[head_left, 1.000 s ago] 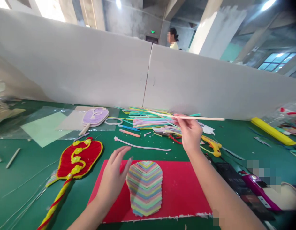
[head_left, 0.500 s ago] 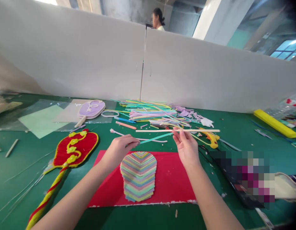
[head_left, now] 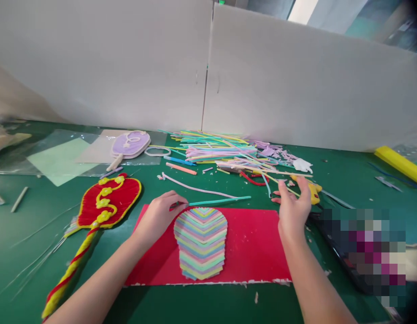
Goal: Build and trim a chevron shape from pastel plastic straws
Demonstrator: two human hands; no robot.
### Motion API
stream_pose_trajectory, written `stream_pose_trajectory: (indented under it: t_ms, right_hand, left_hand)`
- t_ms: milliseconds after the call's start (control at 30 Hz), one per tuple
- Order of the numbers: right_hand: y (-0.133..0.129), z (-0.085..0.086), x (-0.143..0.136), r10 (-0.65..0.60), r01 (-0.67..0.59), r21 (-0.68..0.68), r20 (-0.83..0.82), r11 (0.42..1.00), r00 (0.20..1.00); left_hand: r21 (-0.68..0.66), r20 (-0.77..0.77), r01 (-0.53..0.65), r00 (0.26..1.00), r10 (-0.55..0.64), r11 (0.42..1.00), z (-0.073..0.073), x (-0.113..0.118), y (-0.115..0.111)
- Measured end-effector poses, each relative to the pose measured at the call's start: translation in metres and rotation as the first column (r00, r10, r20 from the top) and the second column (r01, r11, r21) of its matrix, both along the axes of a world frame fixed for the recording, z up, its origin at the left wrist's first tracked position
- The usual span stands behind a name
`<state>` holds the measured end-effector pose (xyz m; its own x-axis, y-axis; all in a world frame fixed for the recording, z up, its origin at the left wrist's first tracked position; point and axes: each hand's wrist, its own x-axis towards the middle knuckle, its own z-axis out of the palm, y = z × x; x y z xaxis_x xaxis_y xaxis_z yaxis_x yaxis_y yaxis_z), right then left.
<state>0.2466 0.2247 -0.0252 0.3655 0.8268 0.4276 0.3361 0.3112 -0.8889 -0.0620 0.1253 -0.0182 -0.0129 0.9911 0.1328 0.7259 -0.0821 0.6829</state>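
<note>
My left hand (head_left: 164, 213) pinches one end of a teal pipe cleaner (head_left: 221, 200), which stretches rightward just above the far edge of the red sheet (head_left: 255, 245). On that sheet lies a fan-shaped panel of pastel chevron stripes (head_left: 202, 243). My right hand (head_left: 294, 209) is beside a yellow glue gun (head_left: 315, 192), thumb and forefinger apart; whether it touches the gun is unclear. Red-handled scissors (head_left: 252, 178) lie left of that hand, partly under loose strips. A pile of pastel pipe cleaners (head_left: 218, 150) is behind.
To the left rests a red fan with yellow flowers (head_left: 107, 202); a lilac fan (head_left: 131, 144) lies on a plastic sleeve farther back. A phone-like dark object, partly blurred out (head_left: 339, 256), is at right, with a yellow bar (head_left: 399, 162) beyond. A pale partition (head_left: 127, 67) borders the table.
My right hand has let go of the teal pipe cleaner and the pale strip and moved right to the glue gun. My left hand keeps the teal one. The view has tipped downward.
</note>
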Motion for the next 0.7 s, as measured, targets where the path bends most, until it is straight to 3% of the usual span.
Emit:
stream_pose_trajectory:
  t_ms: [67, 133, 233, 267, 333, 500, 700]
  right_hand:
    - [-0.012, 0.005, -0.014, -0.087, 0.082, 0.072, 0.073, 0.994, 0.994]
    - [-0.023, 0.01, -0.029, 0.041, -0.08, 0.11, 0.317, 0.991, 0.948]
    - [-0.033, 0.009, -0.047, 0.344, -0.408, -0.052, 0.641, 0.911, 0.686]
    - [-0.034, 0.006, -0.05, 0.406, -0.457, -0.116, 0.679, 0.882, 0.612]
    - [-0.036, -0.001, -0.052, 0.472, -0.481, -0.206, 0.697, 0.852, 0.539]
    - [-0.037, -0.01, -0.043, 0.507, -0.449, -0.294, 0.711, 0.844, 0.488]
    - [-0.034, -0.016, -0.037, 0.499, -0.433, -0.296, 0.71, 0.852, 0.497]
  left_hand:
    - [-0.007, -0.015, 0.021, 1.0, -0.021, 1.0, -0.003, 0.0, 0.0]
    - [-0.007, -0.028, 0.041, 0.999, -0.042, 0.999, -0.006, 0.0, -0.001]
    - [-0.015, -0.041, 0.042, 0.998, -0.043, 0.999, -0.009, 0.0, -0.001]
    - [-0.022, -0.046, 0.032, 0.998, -0.033, 0.999, -0.009, 0.0, -0.001]
    - [-0.038, -0.057, 0.009, 0.998, -0.011, 0.999, -0.009, 0.0, -0.002]
    - [-0.051, -0.053, -0.011, 0.999, 0.009, 0.999, -0.008, 0.001, -0.002]
    - [-0.042, -0.1, -0.026, 0.995, 0.021, 0.999, -0.008, -0.008, -0.014]
